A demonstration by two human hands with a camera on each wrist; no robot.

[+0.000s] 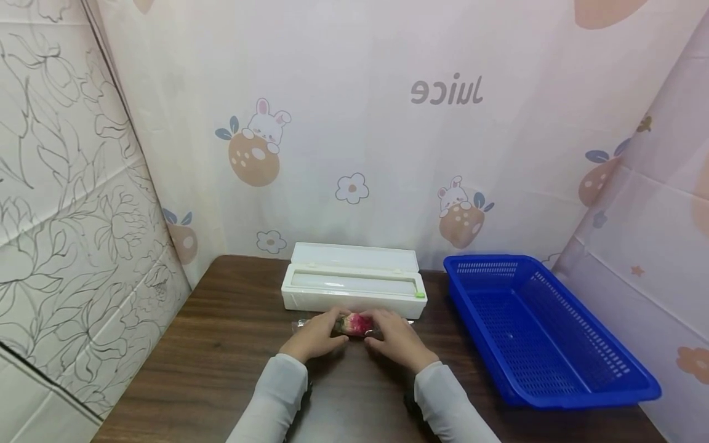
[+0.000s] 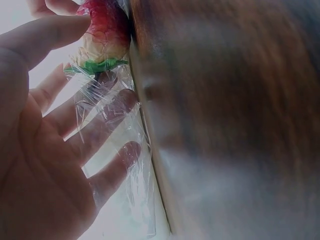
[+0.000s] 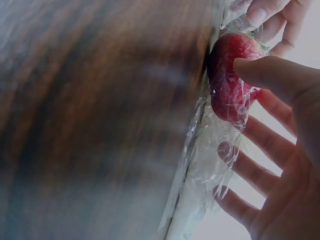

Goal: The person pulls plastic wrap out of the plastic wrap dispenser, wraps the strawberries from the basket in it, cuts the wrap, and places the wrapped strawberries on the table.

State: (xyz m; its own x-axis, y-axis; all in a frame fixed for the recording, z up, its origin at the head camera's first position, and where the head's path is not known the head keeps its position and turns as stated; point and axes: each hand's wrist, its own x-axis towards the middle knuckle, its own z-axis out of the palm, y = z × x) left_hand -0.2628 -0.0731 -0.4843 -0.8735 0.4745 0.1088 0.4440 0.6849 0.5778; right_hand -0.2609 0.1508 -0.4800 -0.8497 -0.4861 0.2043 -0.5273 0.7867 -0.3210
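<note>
A red fruit (image 1: 360, 324) with a cream-coloured end and a green leafy edge lies in clear plastic wrap (image 2: 140, 185), just in front of a white cling film dispenser (image 1: 354, 303). My left hand (image 1: 318, 335) holds the fruit near its cream end, thumb in front and fingers spread behind the film. From the other side my right hand (image 1: 400, 338) grips the red end, its thumb across the near face. Loose film (image 3: 200, 155) trails out past both ends, along the fingers. The dispenser's lid (image 1: 354, 255) is raised, and a roll shows inside.
On the right of the brown wooden table (image 1: 221, 351) stands a blue plastic basket (image 1: 482, 351) with perforated sides. A green slider (image 1: 420, 295) sits at the dispenser's right end. Patterned curtains (image 1: 354, 123) hang behind and at both sides.
</note>
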